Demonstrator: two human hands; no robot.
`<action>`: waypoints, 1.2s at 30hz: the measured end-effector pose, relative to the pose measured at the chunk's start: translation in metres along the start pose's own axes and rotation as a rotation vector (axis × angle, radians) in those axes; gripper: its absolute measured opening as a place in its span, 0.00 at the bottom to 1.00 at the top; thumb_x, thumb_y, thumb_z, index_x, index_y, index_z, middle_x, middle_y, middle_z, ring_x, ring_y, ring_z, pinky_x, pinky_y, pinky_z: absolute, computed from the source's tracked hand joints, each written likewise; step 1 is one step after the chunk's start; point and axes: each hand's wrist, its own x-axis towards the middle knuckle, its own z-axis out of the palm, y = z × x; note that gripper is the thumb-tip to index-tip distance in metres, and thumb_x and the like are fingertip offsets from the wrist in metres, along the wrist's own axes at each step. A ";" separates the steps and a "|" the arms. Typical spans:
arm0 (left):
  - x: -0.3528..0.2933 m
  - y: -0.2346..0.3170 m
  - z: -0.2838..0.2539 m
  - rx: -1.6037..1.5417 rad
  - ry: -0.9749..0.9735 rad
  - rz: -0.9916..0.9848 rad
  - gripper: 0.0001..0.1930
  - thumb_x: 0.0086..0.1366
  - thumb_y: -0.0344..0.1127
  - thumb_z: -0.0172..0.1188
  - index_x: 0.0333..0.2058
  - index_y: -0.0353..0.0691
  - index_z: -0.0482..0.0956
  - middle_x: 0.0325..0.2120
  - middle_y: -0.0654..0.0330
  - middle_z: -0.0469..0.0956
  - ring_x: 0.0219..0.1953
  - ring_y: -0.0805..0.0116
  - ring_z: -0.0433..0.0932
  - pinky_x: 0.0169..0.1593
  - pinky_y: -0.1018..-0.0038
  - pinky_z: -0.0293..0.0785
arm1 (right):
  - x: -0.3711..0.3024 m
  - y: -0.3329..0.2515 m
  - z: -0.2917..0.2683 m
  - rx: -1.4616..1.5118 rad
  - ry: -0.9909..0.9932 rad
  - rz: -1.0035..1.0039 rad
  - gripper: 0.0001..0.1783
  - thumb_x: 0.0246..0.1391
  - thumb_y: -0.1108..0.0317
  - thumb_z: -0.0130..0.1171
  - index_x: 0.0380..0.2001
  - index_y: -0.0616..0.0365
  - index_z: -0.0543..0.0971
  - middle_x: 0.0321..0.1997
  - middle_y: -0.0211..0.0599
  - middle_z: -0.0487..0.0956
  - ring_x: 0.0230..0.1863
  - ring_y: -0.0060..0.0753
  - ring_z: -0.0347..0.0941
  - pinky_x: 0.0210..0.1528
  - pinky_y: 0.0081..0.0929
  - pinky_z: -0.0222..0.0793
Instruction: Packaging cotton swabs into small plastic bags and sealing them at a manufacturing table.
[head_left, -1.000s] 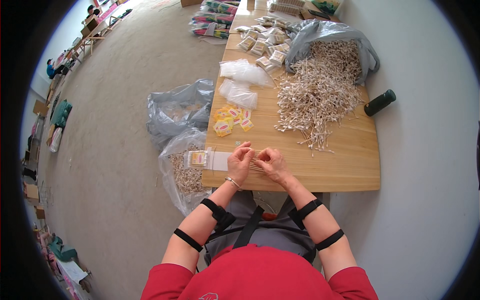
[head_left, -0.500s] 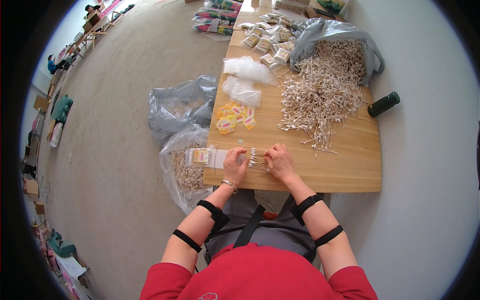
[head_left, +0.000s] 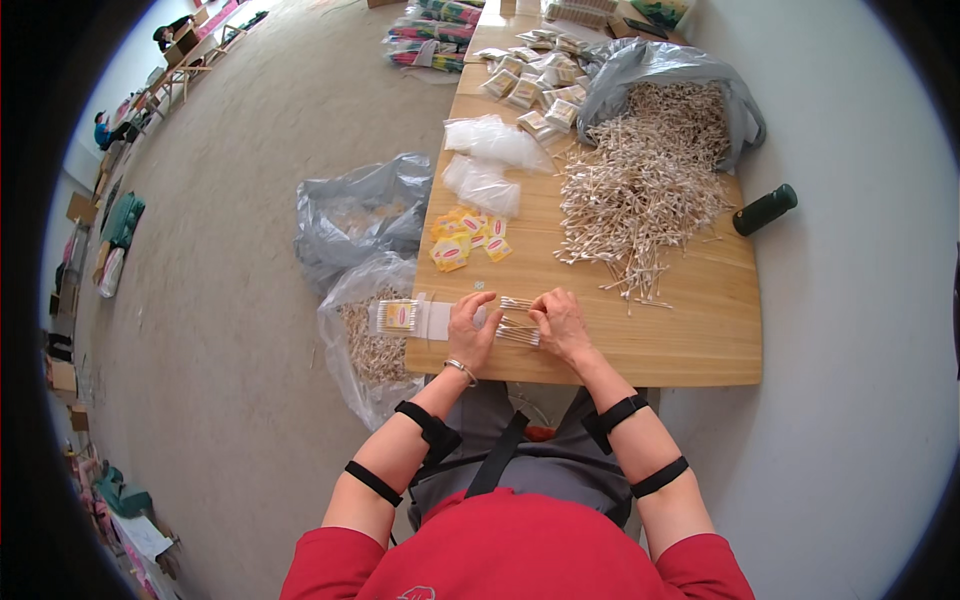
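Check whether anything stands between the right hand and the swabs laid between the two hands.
Nothing visible does. The right hand is right at the right ends of the swabs. The left hand is by their left ends, so not in between.

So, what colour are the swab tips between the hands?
The swab tips are white, best seen in the head view.
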 end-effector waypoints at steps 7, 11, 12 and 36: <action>0.008 0.009 0.003 -0.214 -0.129 -0.127 0.10 0.57 0.34 0.64 0.37 0.39 0.81 0.35 0.60 0.79 0.32 0.73 0.74 0.36 0.78 0.70 | -0.003 -0.008 -0.001 0.173 -0.032 -0.069 0.04 0.49 0.68 0.57 0.27 0.56 0.77 0.34 0.40 0.73 0.42 0.43 0.67 0.48 0.37 0.63; 0.004 0.002 0.001 -0.179 -0.107 -0.176 0.07 0.58 0.34 0.64 0.32 0.37 0.81 0.25 0.63 0.79 0.25 0.78 0.73 0.30 0.80 0.69 | -0.002 -0.006 0.001 0.059 -0.036 -0.082 0.04 0.49 0.68 0.57 0.27 0.56 0.78 0.34 0.40 0.73 0.42 0.44 0.67 0.48 0.37 0.64; 0.002 -0.001 -0.001 -0.091 -0.105 -0.164 0.07 0.58 0.34 0.64 0.32 0.37 0.80 0.23 0.64 0.78 0.25 0.78 0.73 0.30 0.80 0.70 | -0.001 -0.006 0.002 -0.011 -0.041 -0.072 0.04 0.48 0.67 0.58 0.27 0.55 0.78 0.34 0.39 0.73 0.43 0.43 0.67 0.48 0.37 0.64; 0.014 0.011 0.003 -0.519 -0.125 -0.443 0.11 0.61 0.34 0.61 0.39 0.32 0.79 0.26 0.64 0.79 0.27 0.81 0.73 0.32 0.84 0.70 | 0.006 -0.017 0.000 0.070 0.075 -0.133 0.05 0.47 0.67 0.60 0.26 0.55 0.77 0.33 0.37 0.73 0.40 0.42 0.67 0.46 0.36 0.64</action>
